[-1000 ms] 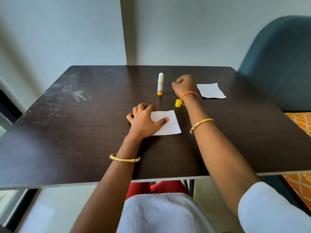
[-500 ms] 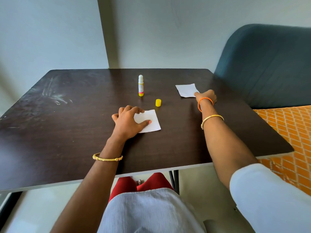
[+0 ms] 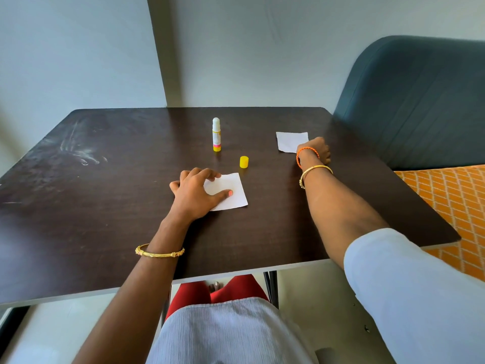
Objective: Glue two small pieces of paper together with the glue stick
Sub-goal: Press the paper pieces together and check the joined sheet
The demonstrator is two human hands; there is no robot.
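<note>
An uncapped white glue stick (image 3: 216, 135) with a yellow base stands upright on the dark table (image 3: 105, 206). Its yellow cap (image 3: 244, 162) stands a little nearer and to the right. My left hand (image 3: 195, 195) lies on the left part of the near white paper (image 3: 233, 191), with thumb and fingertips pressing it flat. A second white paper (image 3: 290, 140) lies at the far right. My right hand (image 3: 315, 151) rests on its near right corner with fingers curled down; the fingertips are hidden.
A dark teal chair back (image 3: 420, 101) stands just beyond the table's right edge, above an orange patterned surface (image 3: 451, 206). A grey wall rises behind the table. Pale smears mark the table's far left.
My right hand left the spot beside the glue stick and moved right to the far paper's corner. The left hand stayed on the near paper. The camera turned right.
</note>
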